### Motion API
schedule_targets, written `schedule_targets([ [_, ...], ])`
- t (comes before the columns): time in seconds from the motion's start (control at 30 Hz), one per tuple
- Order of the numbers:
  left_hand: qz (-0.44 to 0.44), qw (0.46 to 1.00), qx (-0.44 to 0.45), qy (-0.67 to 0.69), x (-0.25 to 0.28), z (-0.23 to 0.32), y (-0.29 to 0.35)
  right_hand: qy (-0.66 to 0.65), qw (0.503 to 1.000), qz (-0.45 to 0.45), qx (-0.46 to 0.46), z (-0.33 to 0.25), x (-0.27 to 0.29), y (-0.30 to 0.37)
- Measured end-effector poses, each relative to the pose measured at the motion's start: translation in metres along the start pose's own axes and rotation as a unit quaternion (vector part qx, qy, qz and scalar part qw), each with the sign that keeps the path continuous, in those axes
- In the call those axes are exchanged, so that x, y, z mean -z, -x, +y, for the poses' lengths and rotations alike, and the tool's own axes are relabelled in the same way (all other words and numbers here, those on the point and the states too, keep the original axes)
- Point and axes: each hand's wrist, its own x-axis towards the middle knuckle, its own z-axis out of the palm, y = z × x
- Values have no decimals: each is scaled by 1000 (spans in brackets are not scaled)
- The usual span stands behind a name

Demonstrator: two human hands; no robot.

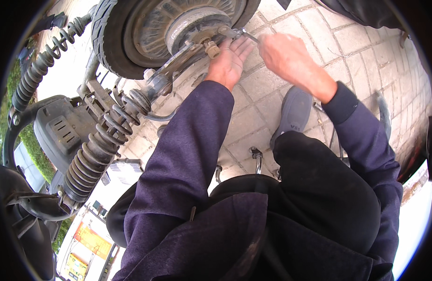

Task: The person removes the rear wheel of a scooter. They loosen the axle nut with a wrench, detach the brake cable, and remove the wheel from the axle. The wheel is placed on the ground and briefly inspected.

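Upper centre: my right hand (287, 57) clenches a thin metal rod (251, 37); my left hand (228, 63), fingers loosely spread, flanks the round hub (197, 22).

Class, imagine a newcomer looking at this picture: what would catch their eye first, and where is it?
First, probably the big wheel at the top, left of centre. Next might be the thick coil spring slanting down the left side. Then, right of the wheel's middle, the right hand grips a thin metal tool beside the open left hand.
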Motion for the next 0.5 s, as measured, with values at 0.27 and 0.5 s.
schedule_targets([
  [0.27, -23, 1000, -14, -16, 4, -4, -3, 27, 998, 4, -60, 22, -99, 12],
  [0.5, -32, 999, -8, -16, 1, -5, 0, 75, 996, 26, -28, 51, -114, -17],
])
